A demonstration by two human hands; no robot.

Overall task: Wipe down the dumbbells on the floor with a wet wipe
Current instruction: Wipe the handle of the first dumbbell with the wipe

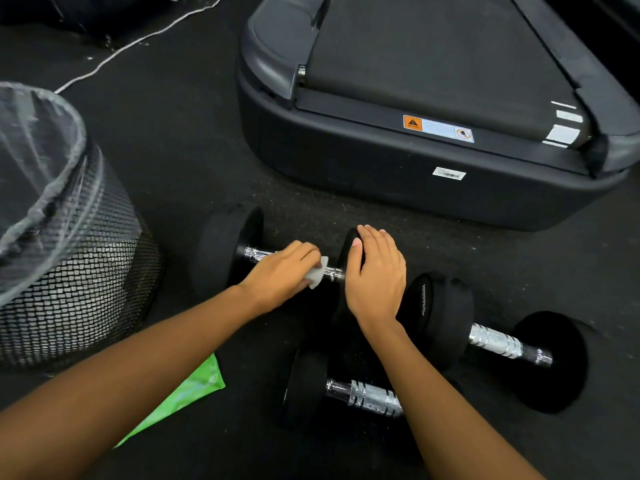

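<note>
Dumbbells, 3 of them, lie on the black rubber floor (194,150) in front of a treadmill base (415,188). The far dumbbell (221,247) lies crosswise, nearest the treadmill, and both hands are on it. The left hand (280,275) curls round its chrome handle (258,254) with a white wet wipe (318,273) pinched against the bar, a corner of the wipe sticking out past the fingers. The right hand (375,275) rests on the dumbbell's right-hand head, fingers fairly straight and laid over the top, thumb along the inner face. The right dumbbell (498,341) lies just beside that head, angled away to the right. The near dumbbell (367,396) lies closest to the person, partly hidden under the right forearm. A black mesh bin (79,271) with a clear plastic liner stands to the left. A green packet (194,389) lies on the floor, partly under the left forearm. A white cable (138,43) runs across the floor beyond the bin.
</note>
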